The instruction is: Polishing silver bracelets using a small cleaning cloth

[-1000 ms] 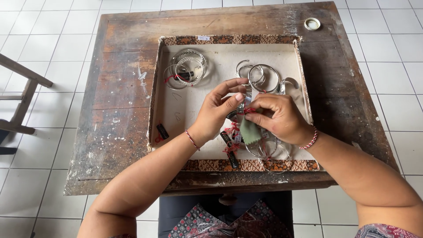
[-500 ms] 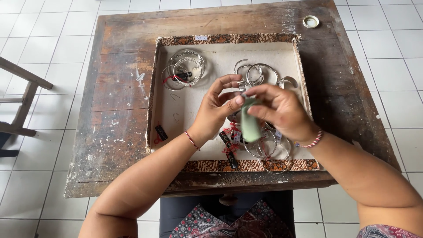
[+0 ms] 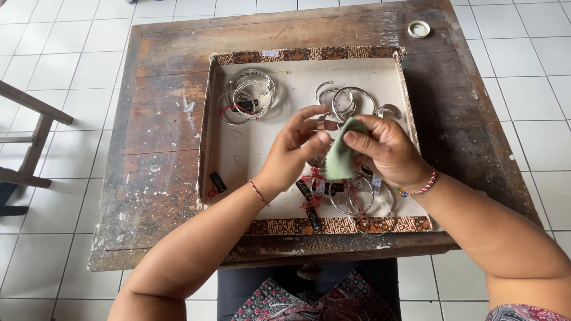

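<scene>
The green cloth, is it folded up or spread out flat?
Folded. The cloth is pinched into a narrow doubled strip between the right hand and left hand, held above the tray.

tray (image 3: 309, 54) sitting on the worktop (image 3: 160, 142), bangle pile (image 3: 247, 98) in its back left, more bangles (image 3: 348, 101) back right, tagged ones (image 3: 357, 199) up front, small cap (image 3: 419, 28) behind the tray

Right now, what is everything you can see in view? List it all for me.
wooden table: one, worn dark brown, centre, on white floor tiles
tray: one, shallow, pale inside with patterned brown rim, on the table
silver bangles: several, in groups inside the tray, some with red ties and dark tags
small round lid: one, whitish, table's far right corner
wooden furniture: partly seen, left edge
green cloth: one, held in both hands
left hand: on the cloth
right hand: gripping the cloth
</scene>
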